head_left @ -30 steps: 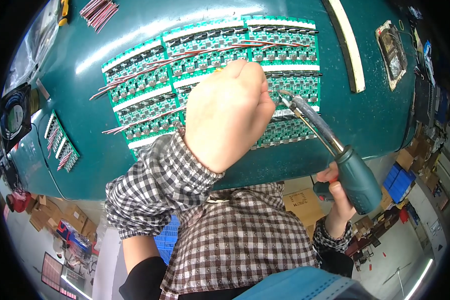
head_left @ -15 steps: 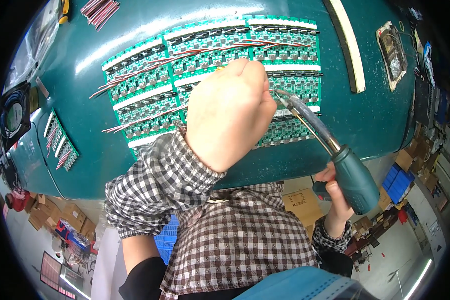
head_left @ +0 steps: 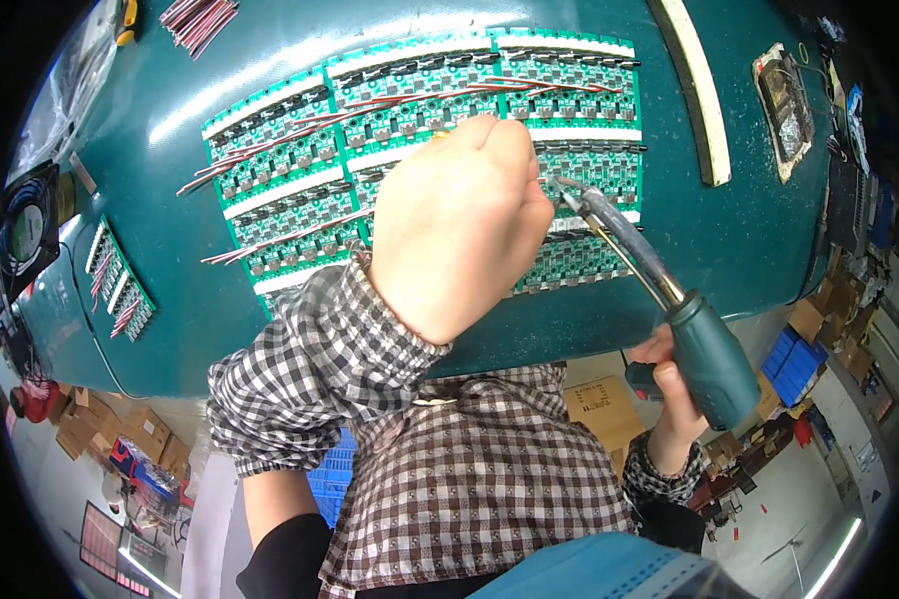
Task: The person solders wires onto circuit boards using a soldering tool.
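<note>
My left hand (head_left: 459, 225) is closed in a fist over the middle of a block of green circuit boards (head_left: 589, 105). Its fingertips face away, so whatever they pinch is hidden; a speck of yellow shows by the knuckles. My right hand (head_left: 677, 384) grips a soldering iron (head_left: 714, 361) by its thick dark green handle. The iron's bent metal tip, with a thin tube alongside, reaches the boards just right of my left fist. Red, white and black wires (head_left: 288, 137) lie across the board rows, next to black and white strips.
A bundle of red and white wires (head_left: 198, 22) lies at the far left. Nearer stands a smaller wired board (head_left: 120, 280), with a black fan (head_left: 32, 225) at the left edge. To the right are a long pale bar (head_left: 697, 95) and a stained solder tray (head_left: 784, 115).
The soldering iron has shifted very slightly to the right, its tip staying beside my left fist. My left hand keeps nearly the same place and stays closed.
</note>
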`<state>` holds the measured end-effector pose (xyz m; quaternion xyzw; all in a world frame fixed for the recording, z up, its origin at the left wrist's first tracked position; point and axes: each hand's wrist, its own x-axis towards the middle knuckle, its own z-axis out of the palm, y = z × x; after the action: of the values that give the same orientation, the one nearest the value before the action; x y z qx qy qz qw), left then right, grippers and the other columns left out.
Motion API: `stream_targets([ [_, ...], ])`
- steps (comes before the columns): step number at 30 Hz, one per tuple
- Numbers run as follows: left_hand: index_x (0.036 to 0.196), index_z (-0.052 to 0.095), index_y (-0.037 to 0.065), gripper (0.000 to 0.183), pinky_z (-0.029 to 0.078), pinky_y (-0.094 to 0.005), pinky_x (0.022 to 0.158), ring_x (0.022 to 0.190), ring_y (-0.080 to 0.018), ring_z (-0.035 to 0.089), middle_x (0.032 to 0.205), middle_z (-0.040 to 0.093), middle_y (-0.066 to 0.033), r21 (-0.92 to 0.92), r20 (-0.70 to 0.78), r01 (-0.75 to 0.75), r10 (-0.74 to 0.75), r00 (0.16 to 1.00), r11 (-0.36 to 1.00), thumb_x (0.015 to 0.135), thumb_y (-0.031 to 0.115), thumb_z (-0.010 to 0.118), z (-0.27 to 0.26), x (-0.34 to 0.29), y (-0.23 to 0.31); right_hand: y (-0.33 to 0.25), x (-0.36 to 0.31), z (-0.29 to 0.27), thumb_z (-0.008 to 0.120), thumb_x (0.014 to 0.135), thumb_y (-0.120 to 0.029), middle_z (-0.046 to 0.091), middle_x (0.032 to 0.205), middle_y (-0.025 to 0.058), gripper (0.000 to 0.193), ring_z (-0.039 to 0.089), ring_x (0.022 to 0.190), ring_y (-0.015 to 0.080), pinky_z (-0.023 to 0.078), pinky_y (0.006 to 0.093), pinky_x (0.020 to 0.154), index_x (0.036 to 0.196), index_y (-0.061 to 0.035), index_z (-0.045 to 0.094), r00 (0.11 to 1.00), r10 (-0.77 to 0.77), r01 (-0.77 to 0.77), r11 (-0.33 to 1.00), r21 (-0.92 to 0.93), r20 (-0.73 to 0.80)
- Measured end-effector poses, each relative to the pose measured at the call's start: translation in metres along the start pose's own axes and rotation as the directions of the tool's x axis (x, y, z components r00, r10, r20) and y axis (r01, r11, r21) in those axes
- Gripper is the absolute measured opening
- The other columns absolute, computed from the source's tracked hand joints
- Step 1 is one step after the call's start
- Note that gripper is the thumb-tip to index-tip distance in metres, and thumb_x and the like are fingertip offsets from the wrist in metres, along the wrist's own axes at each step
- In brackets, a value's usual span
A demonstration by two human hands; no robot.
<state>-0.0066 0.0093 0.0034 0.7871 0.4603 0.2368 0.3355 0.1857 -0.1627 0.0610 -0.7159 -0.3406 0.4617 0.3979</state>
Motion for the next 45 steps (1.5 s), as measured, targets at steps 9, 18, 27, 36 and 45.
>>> stream_targets([
  [9, 0.072, 0.051, 0.004, 0.015, 0.044, -0.0288, 0.050, 0.055, -0.0188, 0.054, 0.065, 0.052, -0.0056, 0.003, -0.001, -0.002, 0.002, 1.000, 1.000, 0.067, -0.001, 0.064, 0.000, 0.000, 0.000, 0.000, 0.000, -0.005, 0.074, 0.075, -0.018, 0.062, 0.085, 0.0105, 0.061, 0.062, 0.080, 0.0213, 0.051, 0.0358, 0.076, 0.122, 0.0029, 0.041, 0.999, -0.014, 0.015, 1.000, -0.018, 0.046],
  [18, 0.073, 0.051, 0.004, 0.015, 0.044, -0.0291, 0.050, 0.056, -0.0196, 0.054, 0.067, 0.052, -0.0058, 0.009, -0.012, -0.002, 0.002, 1.000, 1.000, 0.068, -0.001, 0.064, 0.001, 0.000, -0.001, -0.017, 0.006, 0.016, 0.068, 0.078, -0.024, 0.060, 0.082, 0.0152, 0.036, 0.063, 0.072, 0.0253, 0.054, 0.0347, 0.066, 0.092, 0.0084, 0.059, 0.997, -0.012, 0.012, 1.000, -0.002, -0.078],
  [27, 0.073, 0.052, 0.004, 0.014, 0.045, -0.0295, 0.052, 0.057, -0.0202, 0.055, 0.067, 0.053, -0.0062, 0.026, -0.009, -0.021, 0.021, 1.000, 0.999, 0.067, -0.002, 0.063, 0.002, -0.001, -0.002, -0.015, 0.005, 0.014, 0.068, 0.078, -0.023, 0.060, 0.083, 0.0140, 0.036, 0.062, 0.071, 0.0238, 0.052, 0.0348, 0.067, 0.094, 0.0077, 0.059, 0.996, -0.017, 0.017, 1.000, 0.001, -0.086],
  [36, 0.073, 0.053, 0.004, 0.014, 0.046, -0.0300, 0.053, 0.058, -0.0208, 0.057, 0.068, 0.055, -0.0060, 0.064, -0.021, -0.011, 0.012, 1.000, 0.998, 0.066, -0.001, 0.064, 0.003, -0.002, 0.000, -0.014, 0.006, 0.011, 0.068, 0.078, -0.022, 0.058, 0.080, 0.0133, 0.033, 0.061, 0.070, 0.0226, 0.050, 0.0333, 0.067, 0.090, 0.0064, 0.058, 0.999, -0.013, 0.013, 1.000, -0.002, -0.047],
  [45, 0.072, 0.052, 0.005, 0.015, 0.044, -0.0300, 0.051, 0.057, -0.0195, 0.056, 0.068, 0.054, -0.0051, 0.066, -0.032, 0.010, -0.008, 0.999, 0.998, 0.067, 0.000, 0.065, 0.005, -0.002, 0.000, -0.013, 0.004, 0.014, 0.069, 0.077, -0.022, 0.058, 0.078, 0.0122, 0.037, 0.061, 0.070, 0.0225, 0.049, 0.0336, 0.068, 0.096, 0.0080, 0.058, 0.996, -0.009, 0.008, 1.000, -0.010, -0.084],
])
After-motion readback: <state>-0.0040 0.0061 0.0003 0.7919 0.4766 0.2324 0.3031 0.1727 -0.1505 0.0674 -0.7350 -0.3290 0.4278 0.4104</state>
